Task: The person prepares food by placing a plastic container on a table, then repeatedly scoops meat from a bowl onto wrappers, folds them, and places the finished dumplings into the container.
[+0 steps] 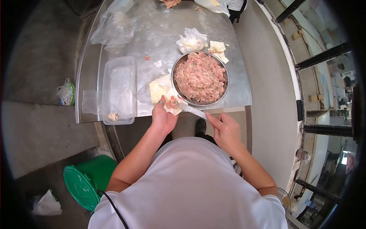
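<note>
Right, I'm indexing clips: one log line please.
left hand: wrapper with filling | right hand: flat tool at wrapper | bowl: heaped mince | tub: folded piece

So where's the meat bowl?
In the head view, the metal bowl of minced meat is on the steel table, right of the clear plastic container, just beyond the right hand.

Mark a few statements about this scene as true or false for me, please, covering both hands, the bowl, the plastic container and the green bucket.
1. The left hand holds a pale sheet with pinkish mince on it. True.
2. The right hand is empty. False: it holds a flat tool.
3. The metal bowl is heaped with mince. True.
4. The clear plastic container is right of the bowl. False: it is on the left.
5. The green bucket stands on the table. False: it is down below table level.
</note>
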`<action>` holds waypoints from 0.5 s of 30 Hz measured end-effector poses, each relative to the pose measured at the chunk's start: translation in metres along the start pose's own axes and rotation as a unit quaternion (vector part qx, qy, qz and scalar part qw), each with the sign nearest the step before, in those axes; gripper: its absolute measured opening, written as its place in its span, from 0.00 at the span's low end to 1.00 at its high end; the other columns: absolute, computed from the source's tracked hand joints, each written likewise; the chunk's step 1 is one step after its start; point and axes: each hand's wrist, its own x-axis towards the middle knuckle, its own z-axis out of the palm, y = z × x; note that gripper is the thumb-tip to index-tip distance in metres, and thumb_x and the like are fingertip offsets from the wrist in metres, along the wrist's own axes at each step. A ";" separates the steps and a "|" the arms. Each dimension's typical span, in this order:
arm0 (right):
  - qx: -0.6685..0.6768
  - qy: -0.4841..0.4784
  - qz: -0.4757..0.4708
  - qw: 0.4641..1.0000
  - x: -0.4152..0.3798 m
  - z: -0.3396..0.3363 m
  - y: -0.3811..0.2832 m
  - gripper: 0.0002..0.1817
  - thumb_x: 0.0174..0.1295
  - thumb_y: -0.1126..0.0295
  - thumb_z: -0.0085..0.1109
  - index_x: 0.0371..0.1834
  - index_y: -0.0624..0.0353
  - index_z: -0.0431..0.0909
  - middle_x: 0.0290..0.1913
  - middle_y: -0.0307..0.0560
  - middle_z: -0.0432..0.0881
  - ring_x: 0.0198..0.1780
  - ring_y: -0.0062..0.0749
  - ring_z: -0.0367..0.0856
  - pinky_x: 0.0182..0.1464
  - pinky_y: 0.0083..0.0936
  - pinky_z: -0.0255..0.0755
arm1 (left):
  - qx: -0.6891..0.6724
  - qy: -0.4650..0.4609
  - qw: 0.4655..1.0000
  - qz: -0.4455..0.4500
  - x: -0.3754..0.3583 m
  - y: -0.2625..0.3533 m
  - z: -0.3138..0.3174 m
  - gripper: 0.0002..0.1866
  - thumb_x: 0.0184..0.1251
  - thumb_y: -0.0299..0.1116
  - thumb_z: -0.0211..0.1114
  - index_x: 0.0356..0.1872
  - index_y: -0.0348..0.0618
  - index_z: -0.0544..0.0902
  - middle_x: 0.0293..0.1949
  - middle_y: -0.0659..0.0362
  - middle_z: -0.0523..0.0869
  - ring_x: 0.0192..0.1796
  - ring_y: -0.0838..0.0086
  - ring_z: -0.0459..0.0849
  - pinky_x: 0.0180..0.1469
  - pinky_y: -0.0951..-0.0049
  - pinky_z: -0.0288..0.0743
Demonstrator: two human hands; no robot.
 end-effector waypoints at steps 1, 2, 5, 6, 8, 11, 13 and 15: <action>0.007 0.012 -0.006 1.000 0.002 -0.004 -0.006 0.28 0.55 0.79 0.65 0.59 0.41 0.88 0.35 0.44 0.78 0.37 0.43 0.81 0.36 0.40 0.76 | -0.002 0.003 1.000 0.010 0.000 0.001 0.001 0.26 0.90 0.44 0.35 0.71 0.30 0.64 0.61 0.46 0.79 0.66 0.56 0.80 0.74 0.51 0.72; 0.013 0.024 -0.011 1.000 0.005 -0.005 -0.010 0.28 0.54 0.79 0.66 0.59 0.41 0.88 0.34 0.44 0.78 0.36 0.43 0.80 0.36 0.40 0.76 | -0.009 -0.005 1.000 0.002 0.001 0.001 0.000 0.26 0.90 0.43 0.36 0.71 0.31 0.64 0.60 0.46 0.79 0.64 0.56 0.81 0.72 0.52 0.73; -0.042 0.023 -0.046 0.998 0.018 0.001 -0.021 0.30 0.51 0.79 0.66 0.59 0.41 0.88 0.35 0.44 0.78 0.36 0.42 0.80 0.35 0.40 0.76 | -0.028 -0.016 0.999 -0.017 0.005 0.001 -0.004 0.24 0.90 0.43 0.37 0.70 0.32 0.65 0.57 0.47 0.80 0.61 0.58 0.83 0.69 0.54 0.76; -0.048 0.021 -0.046 0.998 0.017 0.004 -0.019 0.30 0.51 0.79 0.66 0.59 0.41 0.88 0.35 0.44 0.78 0.36 0.42 0.80 0.35 0.40 0.76 | -0.034 -0.012 0.999 -0.021 0.005 0.002 -0.003 0.25 0.90 0.43 0.37 0.70 0.32 0.64 0.56 0.47 0.79 0.59 0.58 0.83 0.68 0.55 0.77; -0.059 0.016 -0.047 0.997 0.013 0.011 -0.009 0.30 0.51 0.79 0.66 0.59 0.41 0.88 0.36 0.44 0.78 0.36 0.42 0.80 0.35 0.40 0.76 | -0.040 0.000 0.999 -0.018 0.006 0.004 -0.002 0.25 0.90 0.44 0.37 0.70 0.32 0.64 0.54 0.48 0.79 0.57 0.60 0.82 0.67 0.56 0.78; -0.052 0.032 -0.041 0.997 0.007 -0.003 -0.013 0.26 0.56 0.80 0.66 0.59 0.43 0.89 0.32 0.42 0.76 0.33 0.40 0.78 0.32 0.38 0.72 | -0.034 0.023 0.999 0.010 0.005 0.008 -0.002 0.25 0.90 0.46 0.38 0.68 0.32 0.65 0.53 0.49 0.78 0.55 0.62 0.81 0.66 0.57 0.78; -0.052 0.040 -0.061 0.996 0.010 -0.007 -0.023 0.29 0.53 0.79 0.66 0.59 0.42 0.88 0.34 0.43 0.76 0.35 0.41 0.80 0.34 0.39 0.75 | -0.018 0.026 0.999 0.025 0.003 0.011 -0.002 0.26 0.90 0.48 0.39 0.66 0.33 0.68 0.53 0.49 0.79 0.54 0.62 0.82 0.65 0.57 0.78; -0.054 0.027 -0.069 0.996 0.013 -0.003 -0.029 0.30 0.51 0.79 0.65 0.59 0.42 0.88 0.36 0.44 0.77 0.37 0.42 0.81 0.36 0.39 0.76 | -0.009 -0.015 1.000 0.016 -0.003 0.011 -0.001 0.26 0.90 0.48 0.39 0.66 0.34 0.69 0.52 0.50 0.79 0.54 0.61 0.82 0.65 0.56 0.78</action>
